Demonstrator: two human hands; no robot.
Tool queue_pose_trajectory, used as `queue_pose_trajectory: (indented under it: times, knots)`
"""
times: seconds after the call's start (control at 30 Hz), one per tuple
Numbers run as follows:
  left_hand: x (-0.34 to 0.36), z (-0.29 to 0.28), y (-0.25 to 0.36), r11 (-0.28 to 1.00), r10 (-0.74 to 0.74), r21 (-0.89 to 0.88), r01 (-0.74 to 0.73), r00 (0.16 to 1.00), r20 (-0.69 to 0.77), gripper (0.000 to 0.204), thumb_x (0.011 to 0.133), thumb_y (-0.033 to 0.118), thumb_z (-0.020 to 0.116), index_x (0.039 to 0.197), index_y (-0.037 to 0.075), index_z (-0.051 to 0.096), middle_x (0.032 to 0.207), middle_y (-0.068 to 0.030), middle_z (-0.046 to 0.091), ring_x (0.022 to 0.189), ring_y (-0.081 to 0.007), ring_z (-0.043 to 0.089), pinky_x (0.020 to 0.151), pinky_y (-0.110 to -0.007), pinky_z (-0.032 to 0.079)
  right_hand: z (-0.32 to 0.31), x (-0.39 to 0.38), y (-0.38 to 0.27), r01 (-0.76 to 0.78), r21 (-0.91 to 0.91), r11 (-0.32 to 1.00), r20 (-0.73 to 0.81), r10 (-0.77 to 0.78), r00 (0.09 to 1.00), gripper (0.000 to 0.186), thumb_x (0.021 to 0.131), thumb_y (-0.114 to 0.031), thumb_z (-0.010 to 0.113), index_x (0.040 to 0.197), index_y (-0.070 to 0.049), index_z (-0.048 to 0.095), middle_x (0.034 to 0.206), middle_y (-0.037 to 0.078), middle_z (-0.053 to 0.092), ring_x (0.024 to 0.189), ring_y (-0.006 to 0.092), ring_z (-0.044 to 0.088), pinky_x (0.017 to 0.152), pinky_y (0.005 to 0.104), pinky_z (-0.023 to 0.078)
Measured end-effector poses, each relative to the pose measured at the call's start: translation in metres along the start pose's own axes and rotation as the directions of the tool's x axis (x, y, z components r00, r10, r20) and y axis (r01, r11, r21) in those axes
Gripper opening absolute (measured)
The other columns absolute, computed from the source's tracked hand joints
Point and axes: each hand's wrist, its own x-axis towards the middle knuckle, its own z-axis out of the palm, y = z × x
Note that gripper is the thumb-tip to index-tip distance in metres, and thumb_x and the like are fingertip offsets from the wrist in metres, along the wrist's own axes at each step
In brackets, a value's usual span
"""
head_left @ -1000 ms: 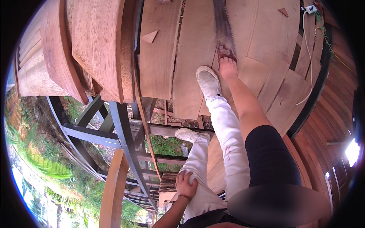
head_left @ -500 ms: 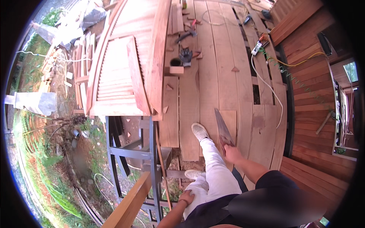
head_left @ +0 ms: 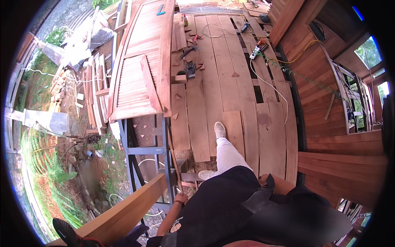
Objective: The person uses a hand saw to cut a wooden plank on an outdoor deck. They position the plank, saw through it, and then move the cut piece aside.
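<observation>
1. Thin wooden strip (head_left: 175, 164) first: on my feed it runs down alongside the dark metal frame (head_left: 145, 151), and its lower end meets the left hand (head_left: 180, 198).
2. Fingers on that left hand look curled in, but honestly I can't tell if they're wrapped around the strip or just up against it.
3. The right hand (head_left: 263, 180) is mostly blocked for me by a dark grey pointed flap (head_left: 257, 199), so I can't tell whether its fingers are wide, narrow or holding anything.
4. A chunky wooden beam (head_left: 123, 206) slants across my lower left, its upper end close to the frame and near the left hand.
5. Past the frame I've got a louvred panel (head_left: 135, 92), with a loose wood piece (head_left: 150, 84) lying slantwise over the slats and a blue-green L-shaped tool (head_left: 159, 12) near the far end.
6. One pale shoe (head_left: 219, 129) is on the deck boards (head_left: 198, 123), right by a loose board (head_left: 234, 131).
7. Farther up the deck there's a dark glove (head_left: 190, 69), plus a green coiled hose (head_left: 288, 71) and a white cable (head_left: 275, 89) off to the right.
</observation>
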Motion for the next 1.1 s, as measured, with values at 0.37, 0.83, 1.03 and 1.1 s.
queue_pose_trajectory:
  times: [0.37,0.83,1.03,1.1]
  knots:
    - [0.172,-0.018,0.020,0.998,0.050,-0.045,-0.047,0.996,0.069,0.032,0.089,0.029,0.056,0.104,0.008,0.074,0.102,-0.0163,0.073,0.092,-0.0309,0.072,0.083,-0.041,0.057,-0.152,0.033,-0.017,0.147,0.365,0.919,-0.415,0.019,0.909,0.034,0.082,-0.019,0.061,0.104,0.005,0.070,0.074,0.017,0.067,0.056,0.0266,0.064,0.053,0.0397,0.052]
    - [0.159,-0.185,0.518,0.812,0.229,-0.477,-0.336,0.936,-0.269,0.025,0.093,0.018,0.053,0.094,0.001,0.072,0.075,-0.0096,0.071,0.061,-0.0156,0.066,0.058,-0.030,0.054,-0.539,0.084,0.045,0.218,0.667,0.713,-0.390,0.085,0.917,0.022,0.083,-0.024,0.072,0.081,-0.003,0.066,0.064,0.010,0.061,0.055,0.0216,0.061,0.046,0.0414,0.046]
    - [0.188,-0.176,0.486,0.995,-0.063,-0.081,0.060,0.998,-0.027,0.027,0.093,0.021,0.054,0.103,0.006,0.073,0.086,-0.0093,0.074,0.070,-0.0186,0.069,0.062,-0.032,0.055,-0.631,0.027,-0.001,0.220,0.654,0.724,-0.538,0.241,0.808,0.046,0.079,-0.029,0.074,0.110,0.005,0.066,0.079,0.022,0.068,0.069,0.0296,0.070,0.061,0.0410,0.052]
    - [0.212,-0.174,0.466,0.992,-0.124,0.017,0.124,0.990,0.060,0.026,0.091,0.022,0.057,0.102,0.006,0.074,0.088,-0.0090,0.074,0.074,-0.0198,0.069,0.064,-0.034,0.056,-0.649,0.057,0.003,0.155,0.580,0.800,-0.532,0.228,0.815,0.049,0.076,-0.032,0.075,0.108,0.004,0.067,0.081,0.019,0.068,0.073,0.0303,0.069,0.064,0.0422,0.052]
